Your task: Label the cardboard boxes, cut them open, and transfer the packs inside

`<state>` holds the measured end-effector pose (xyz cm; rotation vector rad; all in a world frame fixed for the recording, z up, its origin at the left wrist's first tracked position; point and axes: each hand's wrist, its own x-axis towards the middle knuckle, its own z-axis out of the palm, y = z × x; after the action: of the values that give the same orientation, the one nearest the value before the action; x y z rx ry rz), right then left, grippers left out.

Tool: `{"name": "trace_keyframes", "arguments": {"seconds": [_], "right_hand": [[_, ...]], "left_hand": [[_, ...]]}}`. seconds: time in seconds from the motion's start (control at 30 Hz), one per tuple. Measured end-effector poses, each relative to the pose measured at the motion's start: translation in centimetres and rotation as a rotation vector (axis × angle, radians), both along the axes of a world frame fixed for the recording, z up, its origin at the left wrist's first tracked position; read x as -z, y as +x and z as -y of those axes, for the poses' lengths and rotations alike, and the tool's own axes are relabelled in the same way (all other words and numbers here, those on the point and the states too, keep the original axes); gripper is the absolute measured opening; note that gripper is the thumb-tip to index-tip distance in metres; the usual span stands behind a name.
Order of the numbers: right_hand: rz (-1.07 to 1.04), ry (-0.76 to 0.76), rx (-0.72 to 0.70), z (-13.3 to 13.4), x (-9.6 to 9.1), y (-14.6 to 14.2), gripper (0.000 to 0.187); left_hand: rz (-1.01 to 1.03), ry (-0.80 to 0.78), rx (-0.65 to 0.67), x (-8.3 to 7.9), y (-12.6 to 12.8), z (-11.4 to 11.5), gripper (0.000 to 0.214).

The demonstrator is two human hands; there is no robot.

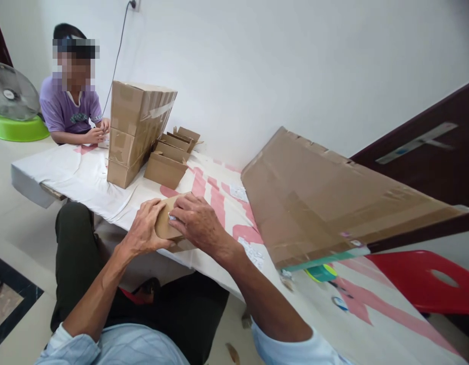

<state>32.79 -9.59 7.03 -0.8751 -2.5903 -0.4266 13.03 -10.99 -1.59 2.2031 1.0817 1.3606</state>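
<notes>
At the table's front edge, my left hand (145,228) grips a small brown cardboard box (164,223) by its side, thumb on the near side and fingers around the far end. My right hand (200,220) is closed over the right part of the same box, pinching a small white piece (171,217) against its top face. What that piece is cannot be made out. Just beyond my hands stand several opened brown boxes (166,170) in a row, flaps up. Left of them rises a tall stack of closed cardboard boxes (122,134).
A large cardboard sheet (314,197) leans over the cloth-covered table (215,256) at right. Small white papers (251,252), a green-yellow tape roll (321,272) and a red stool (424,279) are nearby. Across the table sits a person (73,104) beside a fan (14,94).
</notes>
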Motion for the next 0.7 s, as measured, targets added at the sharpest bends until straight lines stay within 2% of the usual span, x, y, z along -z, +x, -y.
{"name": "trace_keyframes", "arguments": {"seconds": [0.33,0.5,0.7], "right_hand": [[0.131,0.124,-0.044,-0.34,0.06,0.02,0.028],[0.132,0.090,-0.052,-0.29,0.27,-0.08,0.030],[0.072,0.075,0.001,-0.15,0.22,0.04,0.028]], "left_hand": [[-0.017,0.007,0.004,0.03,0.07,0.29,0.110],[-0.027,0.017,-0.006,-0.03,0.28,0.40,0.110],[-0.058,-0.004,-0.015,-0.54,0.44,0.75,0.107]]}}
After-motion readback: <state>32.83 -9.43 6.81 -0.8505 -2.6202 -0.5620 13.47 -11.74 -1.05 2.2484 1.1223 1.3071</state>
